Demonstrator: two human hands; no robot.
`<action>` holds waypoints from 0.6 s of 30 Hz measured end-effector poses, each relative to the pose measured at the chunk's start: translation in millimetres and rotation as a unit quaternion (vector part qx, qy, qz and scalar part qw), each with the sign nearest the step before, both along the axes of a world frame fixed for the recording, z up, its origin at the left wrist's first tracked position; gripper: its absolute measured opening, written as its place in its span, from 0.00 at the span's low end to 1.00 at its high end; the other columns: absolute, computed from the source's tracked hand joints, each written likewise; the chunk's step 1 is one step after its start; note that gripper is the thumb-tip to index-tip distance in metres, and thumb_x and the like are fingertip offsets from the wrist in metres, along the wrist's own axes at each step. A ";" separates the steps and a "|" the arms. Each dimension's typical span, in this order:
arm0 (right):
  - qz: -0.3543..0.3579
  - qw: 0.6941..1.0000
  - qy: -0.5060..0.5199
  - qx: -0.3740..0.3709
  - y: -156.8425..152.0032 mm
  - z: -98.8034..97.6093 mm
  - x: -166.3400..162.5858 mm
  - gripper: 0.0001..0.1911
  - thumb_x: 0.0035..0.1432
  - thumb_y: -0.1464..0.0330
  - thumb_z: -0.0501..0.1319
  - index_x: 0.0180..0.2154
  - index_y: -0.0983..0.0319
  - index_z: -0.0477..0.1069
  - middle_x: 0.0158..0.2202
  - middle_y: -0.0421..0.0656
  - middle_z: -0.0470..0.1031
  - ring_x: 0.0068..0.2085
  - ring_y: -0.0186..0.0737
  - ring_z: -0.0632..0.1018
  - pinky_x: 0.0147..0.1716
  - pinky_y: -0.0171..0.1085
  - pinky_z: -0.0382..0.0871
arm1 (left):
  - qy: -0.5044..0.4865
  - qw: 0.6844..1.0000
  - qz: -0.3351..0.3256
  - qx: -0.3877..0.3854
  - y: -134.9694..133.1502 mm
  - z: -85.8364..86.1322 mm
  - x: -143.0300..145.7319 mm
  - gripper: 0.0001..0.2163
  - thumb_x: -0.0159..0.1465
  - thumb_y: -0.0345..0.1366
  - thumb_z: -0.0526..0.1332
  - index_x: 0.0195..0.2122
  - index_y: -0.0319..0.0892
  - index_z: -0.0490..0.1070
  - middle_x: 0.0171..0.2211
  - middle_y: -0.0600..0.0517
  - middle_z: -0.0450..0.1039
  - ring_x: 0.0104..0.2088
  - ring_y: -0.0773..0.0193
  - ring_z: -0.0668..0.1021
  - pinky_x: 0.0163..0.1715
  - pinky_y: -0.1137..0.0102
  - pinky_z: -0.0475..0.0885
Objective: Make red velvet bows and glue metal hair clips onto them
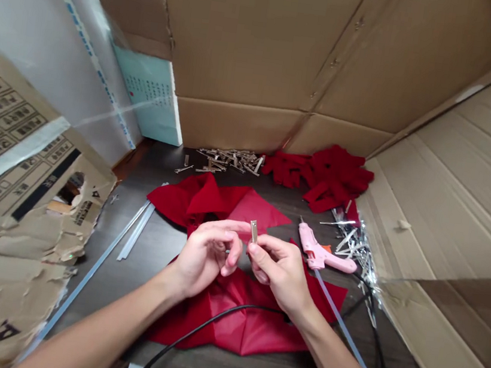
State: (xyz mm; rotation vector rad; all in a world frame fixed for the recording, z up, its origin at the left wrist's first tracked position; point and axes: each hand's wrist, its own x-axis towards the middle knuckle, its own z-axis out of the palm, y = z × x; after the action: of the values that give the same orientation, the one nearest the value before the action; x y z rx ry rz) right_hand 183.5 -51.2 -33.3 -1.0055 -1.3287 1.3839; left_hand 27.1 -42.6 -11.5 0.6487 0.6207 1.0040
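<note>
Metal clip [253,231], just one, slim and flat, pinched upright in my right grip [280,268]! My left grip [209,253] hangs loosely curled, apart, beside it. One pink plastic glue gun [318,255] lies right of both, velvety red cloth [235,332] beneath, one clip heap [236,160] beyond.

Silvery clip [253,231], red cloth [253,331], pink glue gun [316,253], brown cardboard [22,197] (printed in black).

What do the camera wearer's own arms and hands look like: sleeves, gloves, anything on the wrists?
Left hand and right hand are both gloveless, with no rings visible. Left forearm and right forearm are bare out to the frame edge, no sleeves showing. No watch or bracelet visible on either wrist.
</note>
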 end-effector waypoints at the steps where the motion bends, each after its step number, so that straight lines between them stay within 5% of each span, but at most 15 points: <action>1: -0.003 1.000 0.005 0.001 0.6 0.9 0.4 0.13 0.59 0.62 0.62 0.29 0.65 0.72 0.16 0.34 0.61 0.16 0.25 0.60 0.15 0.28 0.52 | -0.003 1.000 -0.009 -0.006 -0.4 -1.5 2.0 0.14 0.55 0.31 0.58 0.42 0.33 0.74 0.15 0.52 0.67 0.14 0.68 0.65 0.14 0.73 0.58; 12: -0.001 1.000 0.027 -0.005 1.8 3.1 -1.9 0.13 0.58 0.61 0.63 0.29 0.66 0.73 0.15 0.34 0.60 0.16 0.25 0.59 0.14 0.29 0.51 | -0.030 0.999 0.004 0.035 6.0 8.9 -2.7 0.14 0.57 0.31 0.55 0.40 0.30 0.76 0.13 0.53 0.62 0.16 0.68 0.62 0.16 0.72 0.55; 18: -0.027 0.999 0.039 -0.004 4.5 4.9 4.8 0.12 0.58 0.62 0.63 0.29 0.65 0.72 0.16 0.34 0.62 0.16 0.25 0.59 0.14 0.29 0.52 | 0.038 0.999 -0.027 0.016 1.6 0.4 3.7 0.16 0.56 0.29 0.58 0.45 0.34 0.75 0.14 0.53 0.66 0.15 0.69 0.63 0.16 0.72 0.55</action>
State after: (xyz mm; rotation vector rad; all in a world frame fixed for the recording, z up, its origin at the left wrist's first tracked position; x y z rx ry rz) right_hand 188.4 -46.6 -28.4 -0.9763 -1.2300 1.3757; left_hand 30.8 -41.0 -11.0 0.7308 0.6516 0.9441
